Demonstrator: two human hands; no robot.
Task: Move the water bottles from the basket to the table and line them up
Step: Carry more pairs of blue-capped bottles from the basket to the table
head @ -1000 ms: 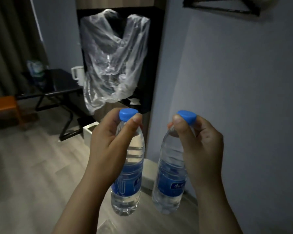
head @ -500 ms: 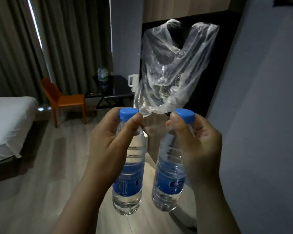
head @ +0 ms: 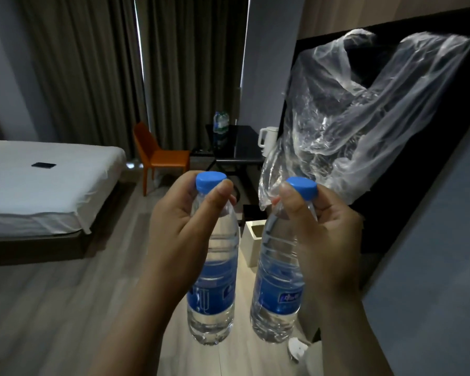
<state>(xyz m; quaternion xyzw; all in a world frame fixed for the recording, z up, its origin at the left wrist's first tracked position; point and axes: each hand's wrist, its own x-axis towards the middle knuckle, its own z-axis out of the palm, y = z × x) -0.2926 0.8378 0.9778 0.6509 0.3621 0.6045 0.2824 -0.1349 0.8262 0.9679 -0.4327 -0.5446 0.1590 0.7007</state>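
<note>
Fingers (head: pixel 218 195) of the left hand (head: pixel 179 234) are curled round the neck of one water bottle (head: pixel 215 291) just under its blue cap, and the right hand (head: pixel 326 240) grips a second water bottle (head: pixel 278 294) the same way. Both hang roughly upright, side by side but apart, above the wooden floor (head: pixel 52 308). Well behind them stands a dark counter (head: pixel 244 156) bearing a white kettle (head: pixel 267 139), beside an orange chair (head: pixel 162 157).

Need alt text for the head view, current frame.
The left hand grips the left bottle and the right hand the right bottle, both by the neck below blue caps, upright, side by side in the air. Behind: bed, orange chair, dark table, clear plastic bag.
</note>
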